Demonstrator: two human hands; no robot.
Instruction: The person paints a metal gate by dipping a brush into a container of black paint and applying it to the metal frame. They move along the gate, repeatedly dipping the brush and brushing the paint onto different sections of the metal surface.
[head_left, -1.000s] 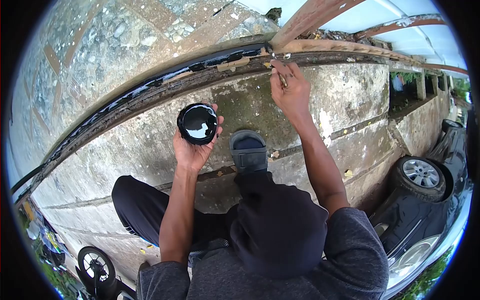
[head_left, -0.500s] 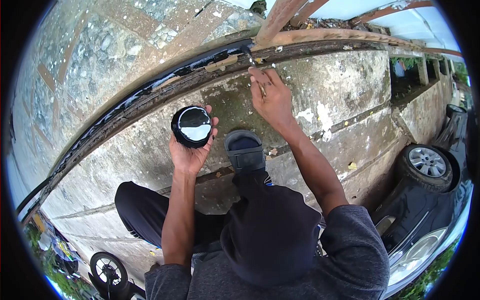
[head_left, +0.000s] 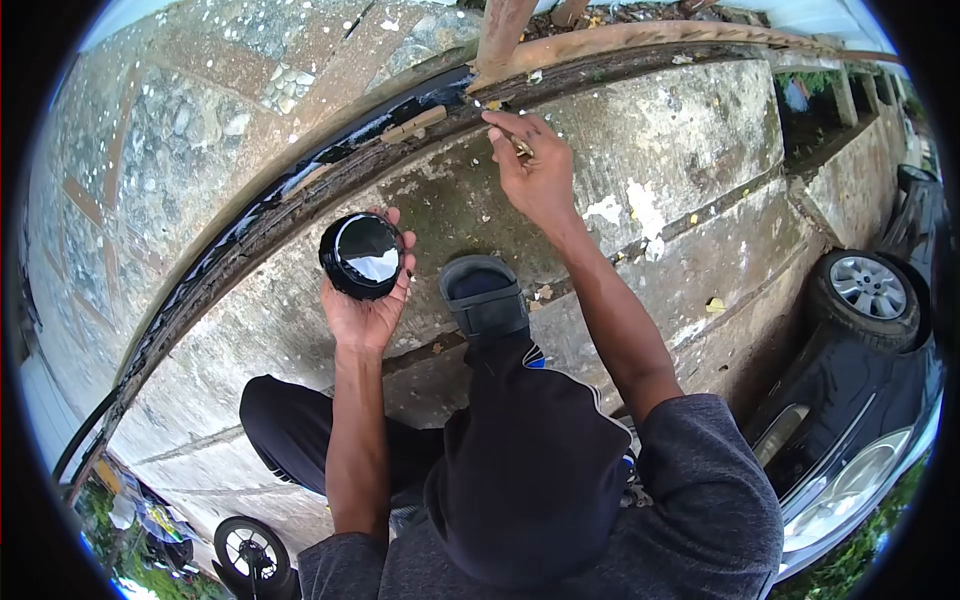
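Note:
My left hand (head_left: 365,315) cups a small round can (head_left: 332,262) from below, fingers curled around its far side. Glossy black paint (head_left: 366,238) inside reflects the sky. Between the fingertips of my right hand (head_left: 540,175) is a slim paintbrush (head_left: 521,147), its bristle end pointing up-left and hard to make out against the dark rail. That end is close to where the wet black stretch of the metal rail (head_left: 330,155) meets its bare brownish stretch (head_left: 600,45). Dark smudges mark the right hand's fingers.
A brown post (head_left: 502,35) rises from the rail. Beyond lies a stone-patterned surface (head_left: 190,110). My sandalled foot (head_left: 485,295) stands on the stained concrete (head_left: 600,250). A dark car (head_left: 840,400) is at the right, a motorcycle wheel (head_left: 250,550) at the lower left.
The view has shifted slightly, with the rail and post now further left and up. My right hand and brush have moved slightly left; the can remains in my left hand.

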